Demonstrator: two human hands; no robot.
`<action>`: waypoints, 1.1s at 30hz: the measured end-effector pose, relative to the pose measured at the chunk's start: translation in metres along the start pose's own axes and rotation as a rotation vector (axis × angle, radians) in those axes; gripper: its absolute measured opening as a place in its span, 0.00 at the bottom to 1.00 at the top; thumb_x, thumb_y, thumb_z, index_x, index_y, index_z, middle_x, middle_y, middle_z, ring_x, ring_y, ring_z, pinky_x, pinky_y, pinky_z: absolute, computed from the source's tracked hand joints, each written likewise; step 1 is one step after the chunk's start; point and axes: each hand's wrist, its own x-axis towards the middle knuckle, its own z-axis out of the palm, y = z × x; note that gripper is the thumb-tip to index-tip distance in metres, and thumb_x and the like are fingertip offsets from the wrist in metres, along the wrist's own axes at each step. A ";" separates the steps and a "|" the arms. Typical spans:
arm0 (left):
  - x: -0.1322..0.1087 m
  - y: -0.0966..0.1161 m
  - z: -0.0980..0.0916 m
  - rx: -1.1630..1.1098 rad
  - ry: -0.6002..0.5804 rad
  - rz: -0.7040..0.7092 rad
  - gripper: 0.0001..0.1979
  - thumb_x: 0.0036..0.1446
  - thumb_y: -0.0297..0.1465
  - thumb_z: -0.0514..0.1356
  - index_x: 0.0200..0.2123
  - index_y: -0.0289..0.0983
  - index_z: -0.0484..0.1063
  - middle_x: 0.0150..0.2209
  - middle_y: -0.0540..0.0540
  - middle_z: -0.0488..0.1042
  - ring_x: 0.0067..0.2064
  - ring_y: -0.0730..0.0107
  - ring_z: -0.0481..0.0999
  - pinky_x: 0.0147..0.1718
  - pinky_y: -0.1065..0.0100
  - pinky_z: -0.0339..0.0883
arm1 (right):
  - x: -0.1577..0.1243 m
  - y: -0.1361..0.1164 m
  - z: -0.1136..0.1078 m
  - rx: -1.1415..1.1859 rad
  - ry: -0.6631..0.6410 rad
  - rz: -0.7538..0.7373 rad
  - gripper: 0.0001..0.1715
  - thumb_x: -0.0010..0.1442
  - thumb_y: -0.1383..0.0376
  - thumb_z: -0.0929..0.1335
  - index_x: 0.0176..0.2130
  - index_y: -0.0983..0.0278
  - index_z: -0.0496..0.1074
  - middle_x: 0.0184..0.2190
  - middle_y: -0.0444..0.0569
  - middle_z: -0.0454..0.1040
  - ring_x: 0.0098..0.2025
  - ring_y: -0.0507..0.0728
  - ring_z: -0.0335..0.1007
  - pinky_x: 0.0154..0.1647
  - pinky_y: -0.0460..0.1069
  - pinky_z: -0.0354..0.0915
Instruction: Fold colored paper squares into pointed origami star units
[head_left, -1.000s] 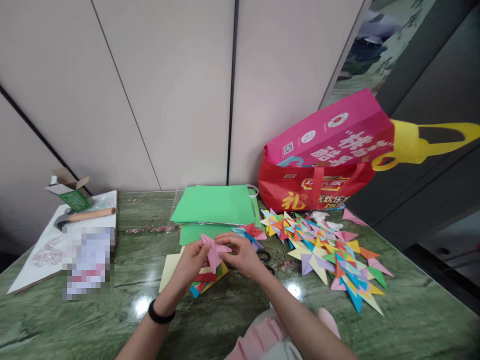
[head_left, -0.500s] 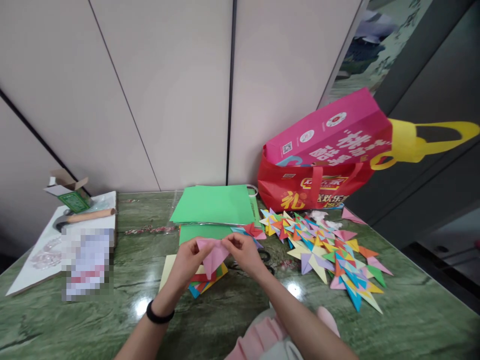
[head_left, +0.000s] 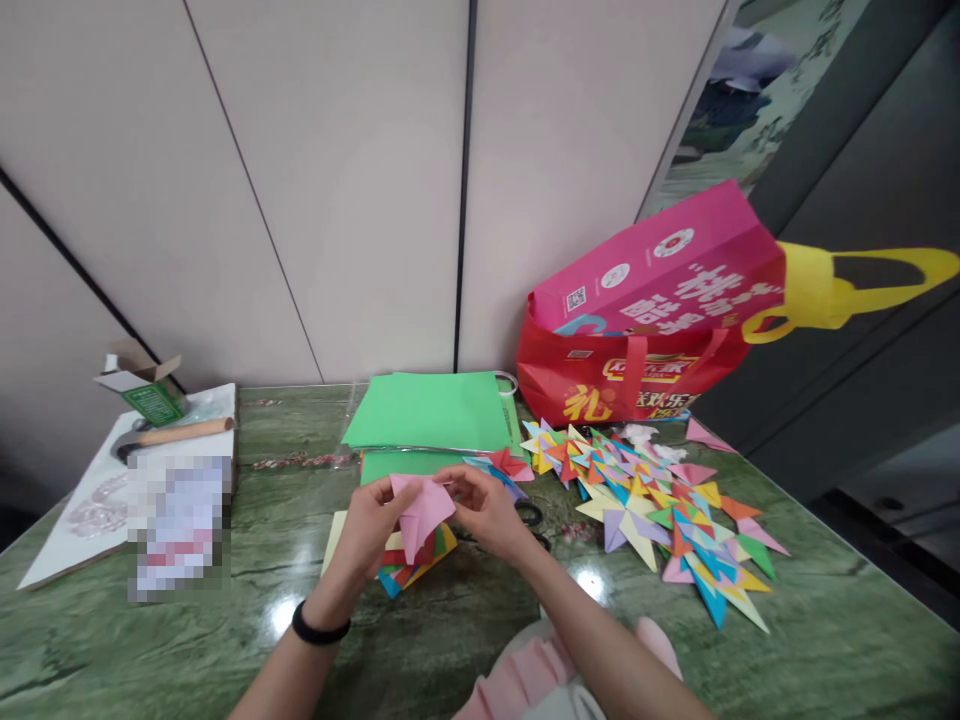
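Between my two hands is a piece of pink folded paper (head_left: pixel 421 512), held just above the table with a point hanging down. My left hand (head_left: pixel 375 520) pinches its left edge, thumb on the near face. Fingers of my right hand (head_left: pixel 484 508) are closed on its upper right corner. Beneath the paper lies a stack of coloured paper (head_left: pixel 420 565) in red, yellow, blue and orange, partly covered. Black-handled scissors (head_left: pixel 531 514) lie behind my right hand, mostly hidden.
Green sheets (head_left: pixel 431 410) lie at the back. Right of them spreads a pile of folded paper stars (head_left: pixel 637 490), before a red bag (head_left: pixel 577 370) holding a pink box (head_left: pixel 660 260). At left, a white board (head_left: pixel 67 530) bears a wooden-handled tool (head_left: pixel 187 432) and a small green box (head_left: pixel 156 400).
The pink paper has turned a little and shows a flatter, wider face. My right fingers have shifted slightly at its upper right corner. The view has moved slightly.
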 end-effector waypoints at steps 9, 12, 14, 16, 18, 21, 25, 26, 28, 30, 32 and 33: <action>-0.008 -0.001 0.011 0.093 -0.080 0.026 0.16 0.39 0.41 0.66 0.23 0.31 0.74 0.17 0.50 0.72 0.18 0.76 0.67 0.17 0.75 0.60 | -0.002 -0.004 0.000 -0.137 0.059 -0.064 0.11 0.46 0.68 0.71 0.34 0.64 0.72 0.43 0.51 0.67 0.40 0.54 0.69 0.34 0.46 0.69; -0.009 -0.001 0.011 0.089 -0.090 0.021 0.16 0.39 0.41 0.66 0.24 0.32 0.73 0.17 0.50 0.72 0.17 0.76 0.66 0.17 0.75 0.60 | -0.002 -0.004 0.000 -0.130 0.062 -0.075 0.09 0.47 0.68 0.71 0.33 0.63 0.72 0.39 0.50 0.69 0.41 0.55 0.69 0.34 0.46 0.69; -0.008 0.000 0.009 0.073 -0.108 -0.014 0.16 0.39 0.41 0.66 0.25 0.32 0.73 0.19 0.50 0.73 0.19 0.74 0.68 0.18 0.74 0.61 | -0.002 -0.003 0.000 -0.100 0.067 -0.074 0.08 0.47 0.68 0.71 0.32 0.63 0.72 0.36 0.49 0.71 0.39 0.55 0.69 0.34 0.46 0.69; -0.006 0.000 0.007 0.075 -0.113 -0.022 0.17 0.39 0.41 0.66 0.25 0.32 0.73 0.20 0.49 0.74 0.20 0.73 0.69 0.20 0.73 0.62 | -0.001 -0.001 0.000 -0.081 0.080 -0.071 0.07 0.47 0.68 0.70 0.31 0.63 0.72 0.35 0.49 0.72 0.38 0.55 0.70 0.35 0.47 0.68; -0.005 0.001 0.005 0.104 -0.101 0.007 0.17 0.38 0.41 0.67 0.25 0.32 0.73 0.21 0.49 0.74 0.22 0.73 0.69 0.21 0.73 0.61 | -0.001 0.000 -0.001 -0.073 0.089 -0.068 0.06 0.47 0.68 0.70 0.30 0.63 0.73 0.34 0.48 0.73 0.37 0.55 0.70 0.36 0.47 0.68; -0.004 0.003 0.003 0.161 -0.107 0.026 0.17 0.38 0.41 0.66 0.24 0.32 0.73 0.21 0.49 0.73 0.23 0.74 0.68 0.22 0.74 0.60 | -0.001 0.001 -0.001 -0.060 0.091 -0.076 0.05 0.48 0.69 0.69 0.30 0.63 0.74 0.32 0.48 0.74 0.36 0.55 0.71 0.36 0.49 0.68; -0.005 0.006 0.001 0.215 -0.142 0.021 0.16 0.40 0.41 0.65 0.24 0.31 0.73 0.21 0.49 0.73 0.23 0.74 0.68 0.22 0.74 0.60 | 0.000 0.001 0.000 -0.051 0.094 -0.090 0.06 0.47 0.70 0.68 0.29 0.63 0.75 0.32 0.48 0.74 0.35 0.54 0.71 0.36 0.49 0.69; -0.006 0.007 0.001 0.219 -0.145 0.025 0.16 0.40 0.41 0.65 0.24 0.31 0.73 0.21 0.49 0.73 0.22 0.73 0.69 0.22 0.74 0.60 | 0.000 0.000 0.000 -0.057 0.092 -0.092 0.06 0.48 0.70 0.68 0.29 0.63 0.75 0.32 0.48 0.74 0.35 0.54 0.71 0.36 0.49 0.69; -0.006 0.007 0.002 0.216 -0.156 0.020 0.16 0.41 0.40 0.64 0.25 0.32 0.72 0.20 0.49 0.73 0.21 0.72 0.70 0.21 0.73 0.62 | -0.001 -0.001 0.000 -0.086 0.081 -0.098 0.06 0.48 0.69 0.68 0.30 0.63 0.75 0.32 0.48 0.74 0.35 0.54 0.72 0.36 0.49 0.69; -0.007 0.006 0.004 0.210 -0.175 -0.002 0.16 0.43 0.41 0.63 0.25 0.33 0.71 0.18 0.49 0.73 0.19 0.70 0.71 0.20 0.71 0.63 | -0.001 -0.003 0.001 -0.134 0.067 -0.102 0.06 0.48 0.68 0.69 0.31 0.63 0.74 0.32 0.47 0.75 0.33 0.54 0.72 0.36 0.49 0.69; -0.008 0.004 0.008 0.198 -0.172 -0.023 0.15 0.43 0.41 0.63 0.26 0.34 0.70 0.16 0.50 0.73 0.18 0.69 0.71 0.18 0.71 0.64 | -0.002 -0.004 0.002 -0.182 0.081 -0.103 0.06 0.48 0.67 0.70 0.32 0.63 0.74 0.30 0.47 0.74 0.31 0.54 0.72 0.34 0.48 0.70; -0.008 0.003 0.009 0.184 -0.163 -0.030 0.15 0.43 0.41 0.63 0.27 0.35 0.69 0.16 0.50 0.73 0.18 0.69 0.71 0.17 0.71 0.64 | -0.002 -0.004 0.002 -0.195 0.104 -0.102 0.06 0.48 0.66 0.70 0.31 0.63 0.74 0.30 0.47 0.74 0.30 0.53 0.71 0.34 0.48 0.70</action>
